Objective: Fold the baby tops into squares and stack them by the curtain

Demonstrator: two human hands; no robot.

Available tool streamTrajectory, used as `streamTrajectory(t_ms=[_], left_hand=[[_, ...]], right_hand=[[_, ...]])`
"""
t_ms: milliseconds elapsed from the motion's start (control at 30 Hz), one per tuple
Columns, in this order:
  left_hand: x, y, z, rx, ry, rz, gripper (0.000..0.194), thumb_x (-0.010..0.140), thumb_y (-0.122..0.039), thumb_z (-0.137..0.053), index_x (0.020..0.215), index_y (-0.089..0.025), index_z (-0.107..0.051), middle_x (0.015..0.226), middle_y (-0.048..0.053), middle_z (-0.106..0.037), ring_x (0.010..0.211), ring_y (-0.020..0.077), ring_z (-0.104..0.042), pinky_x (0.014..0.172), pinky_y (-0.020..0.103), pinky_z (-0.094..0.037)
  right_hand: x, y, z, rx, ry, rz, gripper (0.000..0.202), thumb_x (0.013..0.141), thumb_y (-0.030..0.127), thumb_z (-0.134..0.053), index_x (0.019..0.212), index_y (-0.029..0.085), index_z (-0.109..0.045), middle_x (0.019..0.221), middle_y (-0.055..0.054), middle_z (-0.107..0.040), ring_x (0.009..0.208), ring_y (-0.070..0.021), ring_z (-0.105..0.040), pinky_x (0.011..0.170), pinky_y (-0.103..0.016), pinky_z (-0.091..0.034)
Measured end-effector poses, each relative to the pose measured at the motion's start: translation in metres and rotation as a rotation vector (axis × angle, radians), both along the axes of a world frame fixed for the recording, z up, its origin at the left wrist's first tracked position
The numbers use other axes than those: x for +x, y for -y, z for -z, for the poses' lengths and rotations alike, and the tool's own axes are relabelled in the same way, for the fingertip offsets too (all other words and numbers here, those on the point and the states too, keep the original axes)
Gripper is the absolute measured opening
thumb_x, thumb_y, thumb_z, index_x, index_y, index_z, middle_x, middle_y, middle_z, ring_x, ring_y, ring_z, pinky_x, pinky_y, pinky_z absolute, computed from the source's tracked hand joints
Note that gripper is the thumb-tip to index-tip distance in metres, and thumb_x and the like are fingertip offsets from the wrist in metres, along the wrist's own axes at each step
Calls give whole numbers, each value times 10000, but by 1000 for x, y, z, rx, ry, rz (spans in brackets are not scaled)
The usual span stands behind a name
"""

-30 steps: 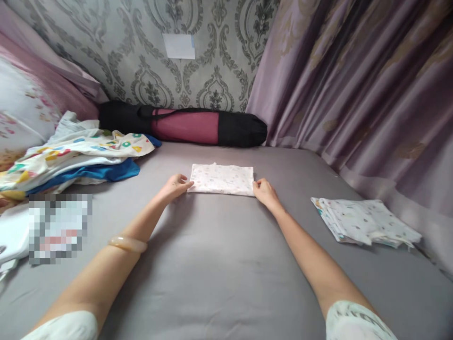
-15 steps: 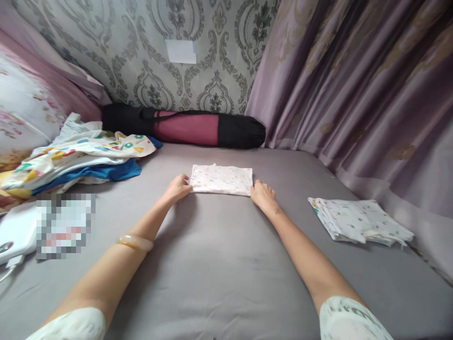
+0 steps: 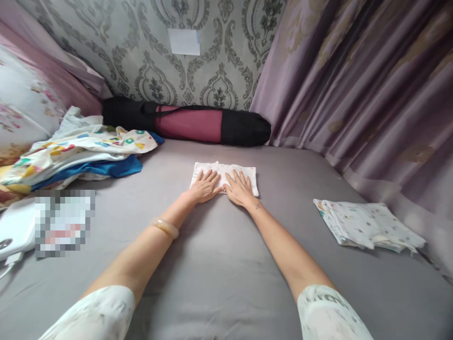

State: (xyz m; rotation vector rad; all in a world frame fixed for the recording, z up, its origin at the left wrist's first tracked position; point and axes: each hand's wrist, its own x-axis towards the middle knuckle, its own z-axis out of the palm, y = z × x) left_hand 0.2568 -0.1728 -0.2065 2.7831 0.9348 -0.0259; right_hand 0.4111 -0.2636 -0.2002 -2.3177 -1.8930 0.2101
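A folded white cloth [image 3: 223,168] with a small faint print lies flat on the grey bed sheet [image 3: 219,264], ahead of me. My left hand [image 3: 206,185] rests palm down on its left half, fingers spread. On the right half lies my right hand [image 3: 240,187], also flat with fingers apart. The two thumbs nearly meet at the cloth's near edge. Both hands cover much of the cloth; its far edge and outer corners show. What kind of garment or cloth it is, I cannot tell.
Folded printed white clothes [image 3: 368,224] lie at the right. A loose heap of colourful clothes [image 3: 92,151] sits at the left, behind a white device [image 3: 17,222] with a cable. A black and maroon rolled bag [image 3: 189,123] lies along the wall, beside purple curtains [image 3: 339,80].
Both hands have left the cloth's side edges and moved inward onto its top. Their fingers have gone from gripping the corners to lying flat and spread. The view has shifted slightly.
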Motion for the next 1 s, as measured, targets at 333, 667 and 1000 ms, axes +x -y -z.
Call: streamTrajectory(t_ms=[333, 667, 1000], left_hand=[[5, -8, -8, -131, -68, -10, 851, 901, -680, -325, 1562, -162, -186, 1633, 151, -100, 1507, 337, -19, 1172, 592, -43], [33, -17, -13, 149, 268, -220, 486, 977, -249, -320, 1447, -176, -415, 1554, 134, -368, 1458, 283, -278, 1178, 525, -172], [41, -17, 15, 107, 127, -211, 531, 1004, -369, -237, 1490, -220, -393, 1572, 101, -344, 1463, 305, -267, 1175, 550, -162]], right_hand=[[2, -6, -7, -114, -18, 36, 600, 990, 497, -301, 1551, 291, -254, 1644, -77, -118, 1497, -329, -64, 1157, -596, -64], [-4, -29, -15, 108, 5, 85, 539, 999, 291, -232, 1512, 162, -340, 1617, -95, -226, 1497, -246, -106, 1184, -529, -49], [-4, -39, 5, 17, 21, 47, 566, 991, 319, -209, 1541, 211, -295, 1624, -30, -212, 1496, -237, -126, 1190, -517, -75]])
